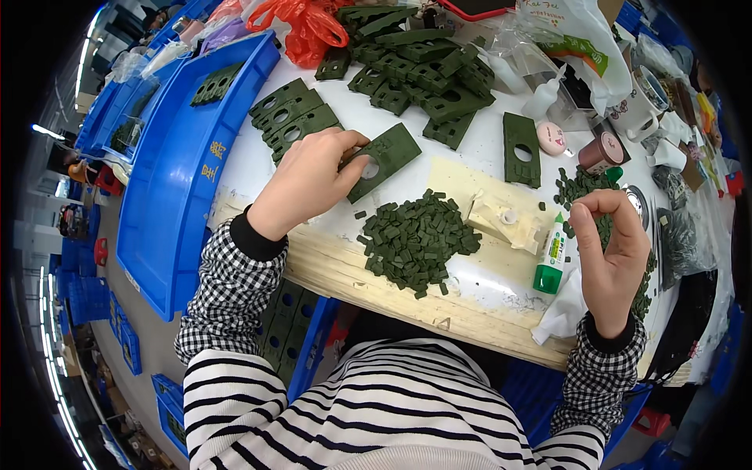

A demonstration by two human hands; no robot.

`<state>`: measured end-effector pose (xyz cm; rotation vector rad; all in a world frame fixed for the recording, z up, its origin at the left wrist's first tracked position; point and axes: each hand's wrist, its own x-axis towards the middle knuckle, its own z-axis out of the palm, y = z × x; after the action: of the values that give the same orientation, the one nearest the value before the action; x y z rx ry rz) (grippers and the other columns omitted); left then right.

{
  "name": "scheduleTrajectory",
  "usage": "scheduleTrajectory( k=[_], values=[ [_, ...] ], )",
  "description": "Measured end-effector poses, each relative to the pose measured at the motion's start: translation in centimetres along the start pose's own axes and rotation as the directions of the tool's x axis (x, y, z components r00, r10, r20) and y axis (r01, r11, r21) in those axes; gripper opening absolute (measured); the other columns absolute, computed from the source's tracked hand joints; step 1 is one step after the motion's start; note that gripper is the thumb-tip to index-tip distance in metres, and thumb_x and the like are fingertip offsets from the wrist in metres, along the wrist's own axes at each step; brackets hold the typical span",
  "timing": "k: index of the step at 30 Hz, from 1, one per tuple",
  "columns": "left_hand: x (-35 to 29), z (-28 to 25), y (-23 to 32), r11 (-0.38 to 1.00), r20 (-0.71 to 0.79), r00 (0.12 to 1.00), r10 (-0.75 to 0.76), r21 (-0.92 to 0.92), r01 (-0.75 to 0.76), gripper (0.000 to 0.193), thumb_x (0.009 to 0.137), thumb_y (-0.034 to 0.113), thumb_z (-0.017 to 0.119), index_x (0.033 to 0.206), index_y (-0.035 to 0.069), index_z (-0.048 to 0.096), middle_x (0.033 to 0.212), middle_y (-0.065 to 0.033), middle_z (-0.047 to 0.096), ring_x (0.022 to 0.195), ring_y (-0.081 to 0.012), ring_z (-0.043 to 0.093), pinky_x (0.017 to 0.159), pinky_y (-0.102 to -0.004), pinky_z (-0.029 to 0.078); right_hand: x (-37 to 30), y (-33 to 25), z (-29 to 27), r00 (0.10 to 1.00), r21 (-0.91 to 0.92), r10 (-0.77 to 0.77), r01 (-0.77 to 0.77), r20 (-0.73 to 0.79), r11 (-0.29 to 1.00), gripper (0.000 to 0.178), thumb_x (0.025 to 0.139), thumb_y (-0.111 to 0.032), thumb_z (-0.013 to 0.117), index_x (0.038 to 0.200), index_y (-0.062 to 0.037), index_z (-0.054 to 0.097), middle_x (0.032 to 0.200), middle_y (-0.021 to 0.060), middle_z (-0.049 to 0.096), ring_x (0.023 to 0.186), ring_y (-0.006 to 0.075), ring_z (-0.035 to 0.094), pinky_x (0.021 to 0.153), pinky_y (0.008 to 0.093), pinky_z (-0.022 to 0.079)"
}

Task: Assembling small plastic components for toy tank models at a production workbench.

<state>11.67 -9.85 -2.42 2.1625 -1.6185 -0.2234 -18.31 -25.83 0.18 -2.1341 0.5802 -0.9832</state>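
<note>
My left hand [313,176] grips the left end of a dark green flat part [397,153] with a round hole, thumb on one side and fingers on the other. The part is tilted over the white table. My right hand [612,249] is raised at the right, thumb and forefinger brought together in a pinch. Whatever sits between those fingertips is too small to make out. Beside it is a white glue bottle with a green cap [548,276]. Between my hands lies a heap of small dark green pieces [419,243]. A yellowish block [501,219] stands right of the heap.
Several similar green parts [291,117] lie in a row behind my left hand. More are piled [427,74] at the back, and a single one [521,150] lies farther right. A blue tray [160,211] flanks the table's left side. Cups [601,152] and bags crowd the right.
</note>
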Motion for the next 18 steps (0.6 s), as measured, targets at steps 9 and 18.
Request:
scheduleTrajectory(
  k=[9,18],
  values=[
    [0.1,0.5,0.6,0.986,-0.035,0.999,-0.035,0.163,0.040,0.023,0.085,0.010,0.068,0.104,-0.003,0.070,0.085,-0.0179,0.070,0.071,-0.0277,0.069,0.066,-0.0344,0.054,0.0,0.2,-0.2,1.000,-0.013,-0.013,0.013,0.004,1.000,0.010,0.088,-0.003,0.068,0.088,0.0038,0.061,0.079,0.0050,0.062,0.074,0.0115,0.055,0.071,0.0244,0.045],
    [-2.3,-2.6,-2.7,0.979,-0.206,0.978,-0.033,0.189,0.073,0.023,0.079,0.013,0.078,0.095,0.004,0.065,0.080,-0.0077,0.052,0.079,-0.0224,0.052,0.068,-0.0343,0.044,0.0,0.0,-0.6,1.000,-0.014,-0.001,0.001,-0.023,1.000,0.008,0.088,-0.002,0.067,0.089,0.0037,0.061,0.080,0.0047,0.062,0.076,0.0113,0.056,0.073,0.0242,0.044]
  ],
)
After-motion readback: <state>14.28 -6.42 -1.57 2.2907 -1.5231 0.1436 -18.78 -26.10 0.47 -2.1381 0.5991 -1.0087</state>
